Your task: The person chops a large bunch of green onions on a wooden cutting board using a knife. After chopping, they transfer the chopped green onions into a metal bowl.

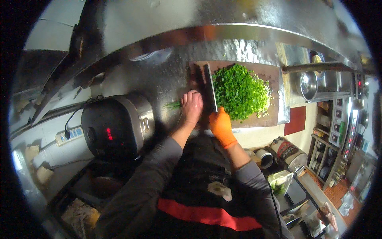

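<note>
My right hand [221,127], in an orange glove, grips the handle end of a kitchen cleaver [212,86]. The blade runs away from me and is seen nearly edge-on. To its right, a large heap of chopped green onions [238,89] covers much of a brown cutting board [270,116], dark green on the left and paler on the right. My bare left hand [192,106] lies at the board's left side with curled fingers over green onion stalks [172,105]. Only their tips show, sticking out to the left; the rest is hidden under the hand.
A dark appliance [110,125] with a red lit display stands on the left, near a power strip [70,136]. A metal shelf edge [191,33] crosses ahead. On the right are a steel bowl [308,85], a large can [289,154] and a plastic container [280,182].
</note>
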The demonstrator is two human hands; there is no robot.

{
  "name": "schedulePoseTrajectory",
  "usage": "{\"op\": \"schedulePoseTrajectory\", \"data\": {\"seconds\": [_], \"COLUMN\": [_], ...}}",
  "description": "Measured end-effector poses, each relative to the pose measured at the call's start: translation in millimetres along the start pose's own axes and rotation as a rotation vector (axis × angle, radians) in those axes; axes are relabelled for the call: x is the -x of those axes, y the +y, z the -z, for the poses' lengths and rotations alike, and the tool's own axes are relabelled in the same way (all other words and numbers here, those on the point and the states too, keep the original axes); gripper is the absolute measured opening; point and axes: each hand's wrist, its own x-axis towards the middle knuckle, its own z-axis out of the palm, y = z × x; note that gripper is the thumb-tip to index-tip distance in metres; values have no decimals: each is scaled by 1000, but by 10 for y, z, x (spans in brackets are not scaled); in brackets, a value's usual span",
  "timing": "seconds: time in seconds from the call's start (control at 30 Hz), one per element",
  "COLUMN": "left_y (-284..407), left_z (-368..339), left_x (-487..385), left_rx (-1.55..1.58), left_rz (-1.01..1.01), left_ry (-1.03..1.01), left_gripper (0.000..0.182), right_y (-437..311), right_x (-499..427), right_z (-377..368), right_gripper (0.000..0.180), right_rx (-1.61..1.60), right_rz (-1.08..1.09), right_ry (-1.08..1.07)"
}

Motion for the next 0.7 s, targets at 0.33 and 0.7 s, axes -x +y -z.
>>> {"op": "schedulePoseTrajectory", "data": {"seconds": [0.33,0.7], "left_y": [-85,185], "left_z": [4,242], "left_x": [63,-68], "left_rx": [11,-18], "left_rz": [39,9], "left_ry": [-142,-89], "left_gripper": [17,13], "right_y": [131,147], "right_x": [291,63], "right_z": [-131,175], "right_gripper": [21,23], "right_rx": [406,-96], "right_rz": [234,-148], "right_ry": [-214,-64]}}
